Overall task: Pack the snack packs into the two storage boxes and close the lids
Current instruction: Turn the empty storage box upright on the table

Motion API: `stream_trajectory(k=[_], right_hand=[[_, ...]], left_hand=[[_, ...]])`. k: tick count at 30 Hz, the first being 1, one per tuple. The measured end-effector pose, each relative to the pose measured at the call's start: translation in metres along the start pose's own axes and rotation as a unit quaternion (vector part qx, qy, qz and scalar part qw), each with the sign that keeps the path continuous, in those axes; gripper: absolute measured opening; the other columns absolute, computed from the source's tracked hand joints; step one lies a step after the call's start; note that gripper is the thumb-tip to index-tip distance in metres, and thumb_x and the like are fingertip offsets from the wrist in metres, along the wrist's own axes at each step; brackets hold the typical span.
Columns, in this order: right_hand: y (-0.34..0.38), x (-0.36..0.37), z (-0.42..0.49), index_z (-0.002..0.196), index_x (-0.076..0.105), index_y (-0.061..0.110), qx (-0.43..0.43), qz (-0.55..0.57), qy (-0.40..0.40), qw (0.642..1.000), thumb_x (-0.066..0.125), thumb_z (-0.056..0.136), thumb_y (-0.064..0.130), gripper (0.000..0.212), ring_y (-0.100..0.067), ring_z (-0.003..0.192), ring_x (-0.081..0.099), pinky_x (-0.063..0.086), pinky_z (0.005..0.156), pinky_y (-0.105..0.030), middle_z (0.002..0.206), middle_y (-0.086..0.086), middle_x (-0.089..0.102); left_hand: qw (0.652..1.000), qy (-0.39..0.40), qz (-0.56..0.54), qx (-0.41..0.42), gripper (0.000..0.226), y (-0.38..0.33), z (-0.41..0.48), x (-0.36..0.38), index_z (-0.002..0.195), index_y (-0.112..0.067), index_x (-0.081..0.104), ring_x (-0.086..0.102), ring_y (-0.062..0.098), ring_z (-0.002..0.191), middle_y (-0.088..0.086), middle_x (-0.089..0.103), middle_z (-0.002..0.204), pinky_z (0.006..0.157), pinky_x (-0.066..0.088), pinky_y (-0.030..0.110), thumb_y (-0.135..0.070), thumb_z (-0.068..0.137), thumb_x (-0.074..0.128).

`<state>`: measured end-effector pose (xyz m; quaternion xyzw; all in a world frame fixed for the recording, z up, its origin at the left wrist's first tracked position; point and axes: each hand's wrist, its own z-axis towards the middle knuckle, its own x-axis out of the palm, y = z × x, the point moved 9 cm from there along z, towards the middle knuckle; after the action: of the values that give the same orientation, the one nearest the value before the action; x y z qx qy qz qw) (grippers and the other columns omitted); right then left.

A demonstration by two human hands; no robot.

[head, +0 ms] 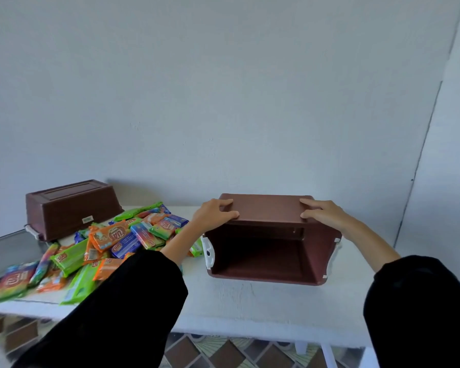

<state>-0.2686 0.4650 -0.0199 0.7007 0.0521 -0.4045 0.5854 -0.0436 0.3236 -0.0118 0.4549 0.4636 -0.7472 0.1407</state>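
Note:
A brown storage box (268, 251) lies tipped on its side on the white table (250, 301), its empty opening facing me. My left hand (214, 212) grips its upper left edge, thumb below the rim. My right hand (320, 212) grips the upper right edge the same way. White latches show at both ends of the box. A second brown box (69, 208) stands upside down at the back left. Several green, orange and blue snack packs (104, 243) lie heaped between the two boxes and toward the table's left front.
A grey tray or lid (8, 248) lies at the far left beside the upside-down box. A plain wall rises right behind the table. Tiled floor shows below the table's front edge.

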Motion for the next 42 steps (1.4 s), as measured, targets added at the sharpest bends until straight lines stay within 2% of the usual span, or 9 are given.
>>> stream_trajectory(k=[5,9,13,21,25,30,35,39,42], right_hand=[[-0.006,0.001,0.001,0.129,0.051,0.035,0.016,-0.002,0.030,0.999,0.061,0.082,0.026,0.049,-0.021,0.135,0.032,0.026,0.114,-0.035,0.144,0.001,0.040],[-0.008,0.006,-0.004,0.132,0.051,0.020,0.030,-0.029,0.077,0.996,0.056,0.086,0.022,0.046,-0.019,0.133,0.036,0.023,0.114,-0.031,0.141,-0.002,0.046],[-0.007,0.007,-0.009,0.120,0.060,0.010,0.026,-0.024,0.078,0.996,0.052,0.090,0.018,0.032,-0.018,0.125,0.042,0.027,0.105,-0.026,0.136,-0.003,0.049],[-0.014,-0.011,-0.018,0.113,0.065,0.022,-0.048,0.034,-0.114,0.992,0.050,0.089,0.049,0.039,-0.021,0.124,0.048,0.036,0.098,-0.032,0.127,0.000,0.060],[-0.016,-0.014,-0.040,0.133,0.042,0.037,-0.196,0.021,-0.205,0.959,0.049,0.092,0.041,0.043,-0.016,0.134,0.037,0.029,0.109,-0.036,0.147,0.003,0.036],[-0.035,0.008,-0.060,0.145,0.001,0.041,-0.288,-0.043,-0.226,0.930,0.060,0.086,0.029,0.084,-0.002,0.140,0.006,0.027,0.108,-0.033,0.157,0.001,-0.003],[-0.071,0.032,-0.078,0.145,-0.005,0.042,-0.294,-0.062,-0.255,0.919,0.066,0.081,0.026,0.097,-0.024,0.132,0.038,0.051,0.084,-0.028,0.155,-0.010,0.011],[-0.077,0.041,-0.080,0.143,-0.004,0.045,-0.265,-0.031,-0.255,0.929,0.066,0.082,0.024,0.095,-0.019,0.141,0.019,0.045,0.088,-0.026,0.153,-0.012,0.016],[-0.064,0.030,-0.075,0.147,0.013,0.031,-0.254,-0.051,-0.264,0.929,0.068,0.081,0.024,0.086,-0.019,0.133,0.034,0.050,0.086,-0.033,0.151,-0.014,0.024]], left_hand=[[1.000,0.014,0.000,-0.004,0.052,-0.002,-0.003,0.001,0.133,-0.024,0.051,0.044,0.026,0.128,0.005,0.047,0.140,0.104,0.037,0.036,-0.041,0.085,0.061],[0.998,0.059,-0.002,0.000,0.018,-0.003,-0.003,0.009,0.094,-0.022,0.064,0.053,0.025,0.112,0.000,0.056,0.101,0.089,0.038,0.030,-0.037,0.088,0.056],[0.998,0.061,-0.002,-0.003,0.025,-0.002,-0.006,0.010,0.105,-0.023,0.068,0.047,0.016,0.099,-0.005,0.052,0.101,0.092,0.038,0.031,-0.034,0.090,0.051],[0.984,-0.169,0.026,0.043,0.042,-0.004,-0.028,-0.013,0.113,-0.017,0.064,0.060,0.024,0.106,0.003,0.063,0.122,0.079,0.042,0.030,-0.045,0.095,0.039],[0.954,-0.261,-0.009,0.149,0.057,0.002,-0.053,-0.007,0.131,-0.026,0.049,0.057,0.017,0.107,0.000,0.047,0.135,0.073,0.047,0.026,-0.057,0.087,0.028],[0.938,-0.288,0.041,0.188,0.067,0.032,-0.072,0.027,0.145,-0.040,0.009,0.041,0.034,0.128,0.003,0.010,0.150,0.105,0.038,0.044,-0.045,0.089,0.044],[0.956,-0.240,0.027,0.167,0.101,0.054,-0.080,0.070,0.141,-0.047,-0.017,0.057,0.042,0.113,0.014,-0.005,0.153,0.068,0.049,0.021,-0.033,0.083,0.065],[0.966,-0.221,0.025,0.129,0.095,0.053,-0.078,0.072,0.142,-0.044,-0.014,0.065,0.037,0.095,0.018,-0.007,0.154,0.048,0.035,0.005,-0.034,0.086,0.062],[0.971,-0.211,0.049,0.098,0.083,0.043,-0.072,0.056,0.144,-0.038,-0.004,0.064,0.025,0.072,0.019,0.004,0.154,0.040,0.030,0.007,-0.038,0.088,0.057]])
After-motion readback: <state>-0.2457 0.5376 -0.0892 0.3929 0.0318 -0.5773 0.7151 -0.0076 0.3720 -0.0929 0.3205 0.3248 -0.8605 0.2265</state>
